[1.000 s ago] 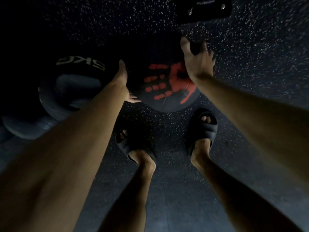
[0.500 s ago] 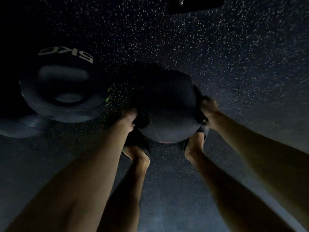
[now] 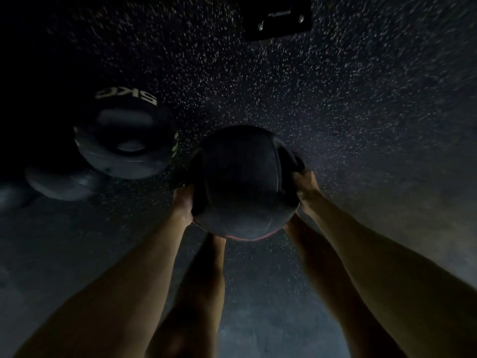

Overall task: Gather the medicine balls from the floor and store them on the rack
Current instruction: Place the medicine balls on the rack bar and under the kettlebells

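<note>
Dark speckled floor (image 3: 348, 104), dim light

The medicine ball (image 3: 245, 182) gripped between the left hand (image 3: 183, 202) and the right hand (image 3: 305, 187) has a matt, finely textured skin divided by raised seams. It looks like cloth or synthetic leather, but which cannot be told. Left of the grip, the 5KG ball (image 3: 124, 140) shows a smoother skin with a dull sheen, rubber or plastic by look. Beyond the grip the floor (image 3: 335, 99) is matt, grainy and pale-flecked, and the dark plate (image 3: 277, 18) farther off carries two glossy, metallic-looking fastener heads.
</note>
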The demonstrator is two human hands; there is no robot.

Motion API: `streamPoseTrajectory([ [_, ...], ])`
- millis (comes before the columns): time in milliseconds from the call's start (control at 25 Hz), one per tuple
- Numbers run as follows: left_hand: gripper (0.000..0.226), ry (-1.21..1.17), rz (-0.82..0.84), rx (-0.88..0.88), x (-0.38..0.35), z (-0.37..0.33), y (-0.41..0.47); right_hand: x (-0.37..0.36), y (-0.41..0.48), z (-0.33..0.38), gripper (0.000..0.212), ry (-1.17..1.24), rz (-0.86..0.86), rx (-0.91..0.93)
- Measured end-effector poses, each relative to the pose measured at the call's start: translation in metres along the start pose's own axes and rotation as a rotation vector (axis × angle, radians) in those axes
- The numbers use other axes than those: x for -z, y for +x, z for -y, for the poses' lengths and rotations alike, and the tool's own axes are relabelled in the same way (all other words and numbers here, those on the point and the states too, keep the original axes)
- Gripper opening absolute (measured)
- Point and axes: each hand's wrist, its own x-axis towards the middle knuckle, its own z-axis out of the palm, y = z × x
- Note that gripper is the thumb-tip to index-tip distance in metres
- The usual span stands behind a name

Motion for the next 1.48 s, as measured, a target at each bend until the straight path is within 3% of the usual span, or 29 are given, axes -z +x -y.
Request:
streamPoseTrajectory([
  [80,0.032,0.005,-0.003,-0.001,0.015,-0.02,-0.056,0.011,-0.044,0.012,0.042,0.008,0.013,-0.003],
  [200,0.029,0.041,-0.077,-0.042,0.045,-0.06,-0.157,0.031,-0.146,0.058,0.018,-0.024,0.041,-0.004],
  [360,0.022,0.009,-0.056,-0.115,0.086,-0.098,-0.296,0.066,-0.272,0.126,0.006,-0.051,0.043,0.079],
  [520,0.034,-0.154,-0.024,-0.179,0.118,-0.105,-0.417,0.094,-0.364,0.187,0.047,-0.131,0.061,0.212],
  [680,0.029,-0.249,-0.075,-0.326,0.14,-0.129,-0.522,0.114,-0.435,0.241,0.044,-0.144,0.044,0.423],
  [880,0.027,-0.261,-0.022,-0.606,0.165,-0.174,-0.595,0.128,-0.514,0.303,0.04,-0.079,-0.007,0.659],
  [1000,0.014,-0.333,-0.01,-0.784,0.186,-0.196,-0.635,0.139,-0.564,0.333,0.019,-0.04,-0.029,0.79],
  [1240,0.035,-0.401,-0.043,-1.026,0.225,-0.237,-0.712,0.156,-0.656,0.386,0.024,0.08,0.048,0.969],
  [1480,0.021,-0.407,-0.188,-1.22,0.25,-0.266,-0.797,0.179,-0.738,0.429,0.032,0.144,-0.001,1.177],
])
